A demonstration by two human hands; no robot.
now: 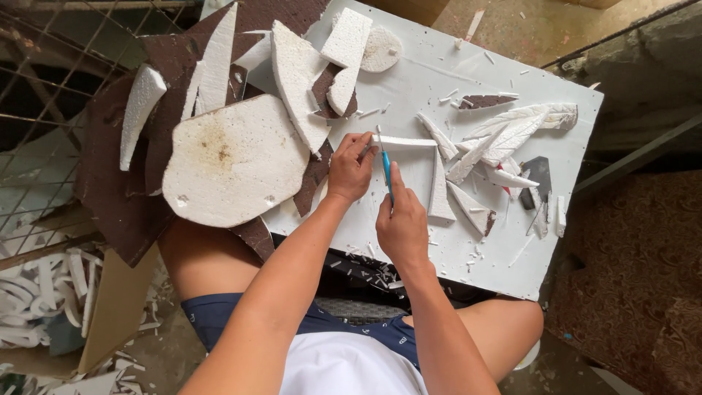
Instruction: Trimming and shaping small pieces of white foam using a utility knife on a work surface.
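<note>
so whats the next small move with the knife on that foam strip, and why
Probably draw the blue-handled knife back toward the body in a short stroke. The right hand holds it with the blade tip at the near end of the white foam strip, while the left hand pins that end to the white board. The strip looks steadied and the blade placed for a cut.
</note>
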